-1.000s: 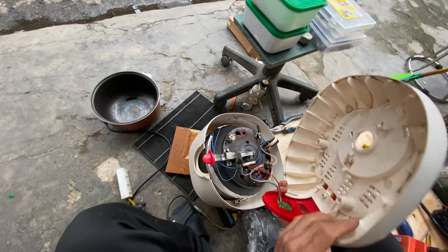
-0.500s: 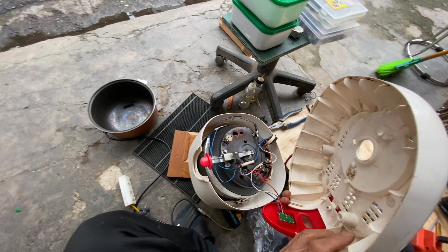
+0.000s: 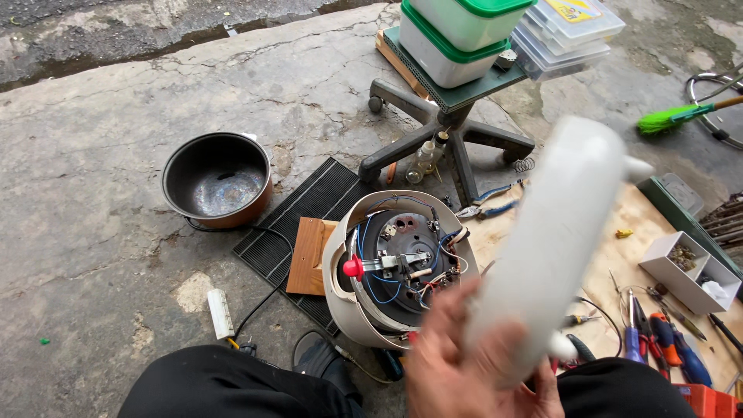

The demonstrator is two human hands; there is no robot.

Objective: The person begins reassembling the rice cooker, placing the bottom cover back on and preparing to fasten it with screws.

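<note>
My left hand (image 3: 457, 371), blurred with motion, grips the lower end of a cream plastic base cover (image 3: 557, 232) that stands edge-on and tilted up to the right. Just left of it the opened cooker body (image 3: 340, 286) lies on its side, showing a dark metal plate, blue and red wires (image 3: 402, 259) and a red knob (image 3: 353, 267). The hand is right in front of the body's lower rim. My right hand does not show.
A dark inner pot (image 3: 217, 182) sits on the concrete at the left. A black ribbed mat (image 3: 309, 205) and a small wooden board (image 3: 309, 255) lie under the cooker. A chair base (image 3: 449, 147) carries green-lidded boxes (image 3: 457, 31). Pliers and screwdrivers (image 3: 658, 333) and a white parts box (image 3: 689, 267) lie on the right.
The cover has turned from showing its ribbed inside to edge-on and has swung closer to the cooker body. My hand has risen further into view.
</note>
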